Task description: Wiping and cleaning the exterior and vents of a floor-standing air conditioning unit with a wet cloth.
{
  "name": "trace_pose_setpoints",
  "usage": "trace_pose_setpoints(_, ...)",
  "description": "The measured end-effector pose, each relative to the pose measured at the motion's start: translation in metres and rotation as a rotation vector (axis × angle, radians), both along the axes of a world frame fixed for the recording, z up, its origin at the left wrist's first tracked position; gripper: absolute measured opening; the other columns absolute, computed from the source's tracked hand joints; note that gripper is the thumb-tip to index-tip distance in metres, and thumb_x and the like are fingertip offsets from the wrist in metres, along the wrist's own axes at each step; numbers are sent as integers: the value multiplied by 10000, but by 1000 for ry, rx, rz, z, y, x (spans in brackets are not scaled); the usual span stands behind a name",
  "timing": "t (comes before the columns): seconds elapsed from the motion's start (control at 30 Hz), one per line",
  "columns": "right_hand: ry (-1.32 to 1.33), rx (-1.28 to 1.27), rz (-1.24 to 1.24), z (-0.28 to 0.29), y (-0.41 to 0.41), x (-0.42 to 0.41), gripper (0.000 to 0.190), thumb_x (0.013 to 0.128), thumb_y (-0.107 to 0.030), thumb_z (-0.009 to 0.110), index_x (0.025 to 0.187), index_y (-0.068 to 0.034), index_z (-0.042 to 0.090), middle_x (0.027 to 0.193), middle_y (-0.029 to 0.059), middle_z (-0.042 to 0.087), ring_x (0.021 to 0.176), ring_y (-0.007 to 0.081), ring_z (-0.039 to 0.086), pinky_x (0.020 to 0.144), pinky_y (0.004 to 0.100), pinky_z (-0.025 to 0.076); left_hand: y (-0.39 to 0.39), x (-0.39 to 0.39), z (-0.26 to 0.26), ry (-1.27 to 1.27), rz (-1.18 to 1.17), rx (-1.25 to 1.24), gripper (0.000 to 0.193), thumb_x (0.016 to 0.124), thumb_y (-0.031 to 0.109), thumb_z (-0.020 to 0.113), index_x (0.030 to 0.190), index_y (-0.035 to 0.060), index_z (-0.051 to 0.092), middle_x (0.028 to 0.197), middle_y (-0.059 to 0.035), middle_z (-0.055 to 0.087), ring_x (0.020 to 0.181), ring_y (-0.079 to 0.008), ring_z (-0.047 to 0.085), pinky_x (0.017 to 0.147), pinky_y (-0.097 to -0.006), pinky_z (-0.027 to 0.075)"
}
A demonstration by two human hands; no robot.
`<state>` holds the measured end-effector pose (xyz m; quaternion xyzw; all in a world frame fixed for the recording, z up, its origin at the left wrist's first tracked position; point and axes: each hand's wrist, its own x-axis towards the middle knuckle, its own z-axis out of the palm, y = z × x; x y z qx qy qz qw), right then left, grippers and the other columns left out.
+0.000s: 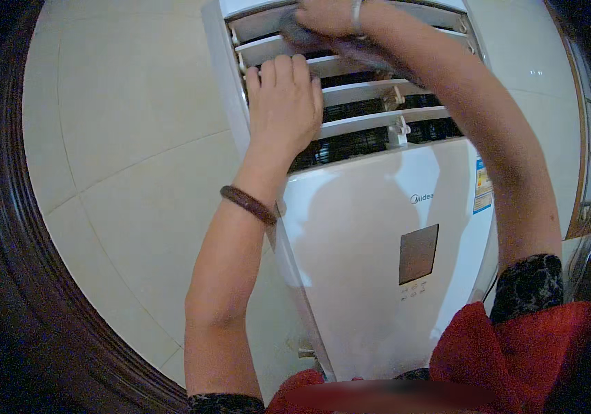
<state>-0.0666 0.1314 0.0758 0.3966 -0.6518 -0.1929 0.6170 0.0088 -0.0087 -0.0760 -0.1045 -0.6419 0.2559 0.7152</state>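
Before me stands a white Midea floor-standing air conditioner (352, 305), its upper outlet crossed by several white louver slats (357, 94). My left hand (286, 103) is at the left side of the outlet, fingers curled over a slat; the fingertips are partly hidden. Higher up, my right hand (326, 18) holds a greyish cloth (303, 37) against the top slats. Motion blurs the cloth, and part of it hangs below my right forearm. Small white louver clips (401, 126) and the dark inner grille (355, 145) show between the lower slats.
A display panel (419, 254) with small buttons is on the front of the unit. A blue-edged label (482, 186) bearing writing is on its right side. Pale wall tiles (140, 93) lie behind, with a dark moulded frame (10, 217) curving along the left.
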Motion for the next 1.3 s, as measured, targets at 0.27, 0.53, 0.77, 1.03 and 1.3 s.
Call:
trace_pose_setpoints(0.27,-360,-109,706,-20,-41,22,516,976,-384,393,1110,21,684,1099,308,656,1057,460,621,998,460,455,-10,0,1,-3,77,-32,286,863,256,553,923,1,671,979,-164,573,1024,-334,510,965,-519,356)
trace_pose_setpoints(0.53,-446,-308,325,-31,37,14,527,956,-410,433,977,35,716,1052,294,675,989,452,651,943,472,488,-4,2,-2,-27,8,61,382,927,275,544,1207,17,560,1100,-168,562,1086,-350,518,997,-533,362)
trace_pose_setpoints(0.77,-293,-291,413,-17,-66,42,373,905,-251,481,928,26,730,993,278,693,948,412,683,889,480,523,0,3,-1,-9,164,-66,320,879,248,585,1073,-6,605,1011,-158,560,1021,-328,521,1001,-489,342)
trace_pose_setpoints(1.03,-310,-171,200,-37,43,14,433,985,-353,409,1102,-23,665,1077,276,670,993,425,652,896,483,503,-4,3,0,-29,-10,39,408,922,278,569,1215,-5,558,1175,-184,569,1107,-361,522,1016,-505,360)
trace_pose_setpoints(1.3,-252,-297,481,-71,72,-4,417,981,-400,512,1134,-20,590,1061,219,672,1004,405,633,885,462,497,4,5,1,-73,21,70,406,935,285,558,1231,7,559,1158,-174,572,1114,-350,523,1026,-504,357)
